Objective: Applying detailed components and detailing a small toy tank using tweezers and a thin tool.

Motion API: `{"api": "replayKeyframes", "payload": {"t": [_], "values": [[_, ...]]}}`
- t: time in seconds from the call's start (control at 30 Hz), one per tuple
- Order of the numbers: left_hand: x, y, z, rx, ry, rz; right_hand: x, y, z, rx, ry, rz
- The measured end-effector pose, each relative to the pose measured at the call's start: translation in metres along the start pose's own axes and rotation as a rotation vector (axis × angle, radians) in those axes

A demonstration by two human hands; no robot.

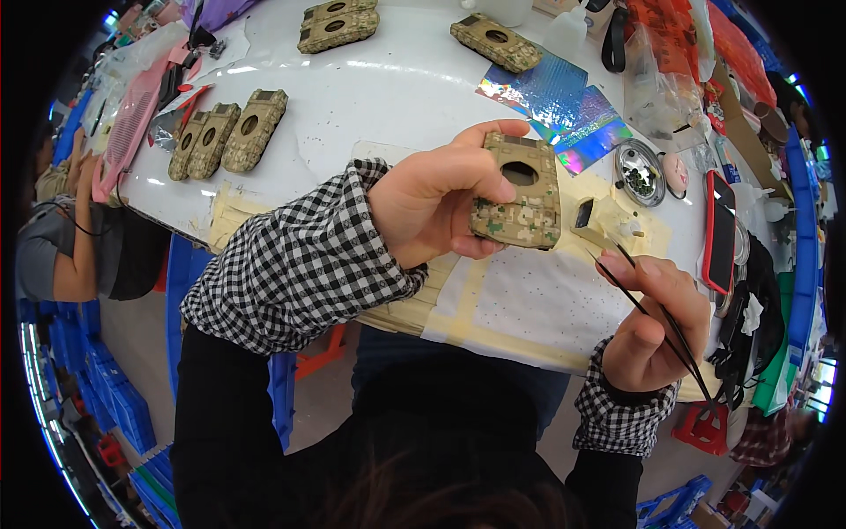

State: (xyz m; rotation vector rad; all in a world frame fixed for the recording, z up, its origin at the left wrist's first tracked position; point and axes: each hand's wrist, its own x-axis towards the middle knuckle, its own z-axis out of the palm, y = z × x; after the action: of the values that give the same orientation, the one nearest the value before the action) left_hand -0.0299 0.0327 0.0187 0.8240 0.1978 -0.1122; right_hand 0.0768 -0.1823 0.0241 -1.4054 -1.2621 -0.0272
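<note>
My left hand (449, 194) grips a camouflage-patterned toy tank hull (538, 210) by its left side, thumb near the round hole in its top. Green, tan and brown blocks cover the hull's surface. Lower right, my right hand (656, 322) pinches a pair of black tweezers (674, 333), whose tips point up-left toward the hull but stay apart from it. Between tips and hull stands a small open container (584, 212) on tan tape. Below the hull lies a white sheet (538, 300) dotted with tiny dark specks, taped to the table edge.
More camouflage hulls (254, 130) stand at the left, with others (338, 25) at the back. A round clear dish (641, 173) holds small green bits. Beside it are a red-edged phone (719, 231) and shiny holographic sheets (564, 97). Another person (79, 238) sits at far left.
</note>
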Motion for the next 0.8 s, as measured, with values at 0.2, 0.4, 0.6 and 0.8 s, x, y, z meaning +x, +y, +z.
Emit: {"api": "replayKeyframes", "payload": {"t": [0.2,0.4,0.6,0.8], "values": [[-0.0012,0.0005,0.0023,0.031,0.012,0.006,0.0003,-0.0006,0.0003,-0.003,0.000,0.006],[-0.0015,-0.0002,0.0024,0.097,0.022,0.019,-0.0008,-0.0005,0.0008,-0.002,0.000,0.014],[-0.0030,-0.0007,0.0043,0.102,-0.010,0.059,0.0002,-0.0002,-0.0001,0.014,0.006,-0.002],[0.0021,-0.0078,0.0026,0.325,-0.033,0.234,0.0011,0.0020,-0.0026,-0.010,-0.001,-0.044]]}}
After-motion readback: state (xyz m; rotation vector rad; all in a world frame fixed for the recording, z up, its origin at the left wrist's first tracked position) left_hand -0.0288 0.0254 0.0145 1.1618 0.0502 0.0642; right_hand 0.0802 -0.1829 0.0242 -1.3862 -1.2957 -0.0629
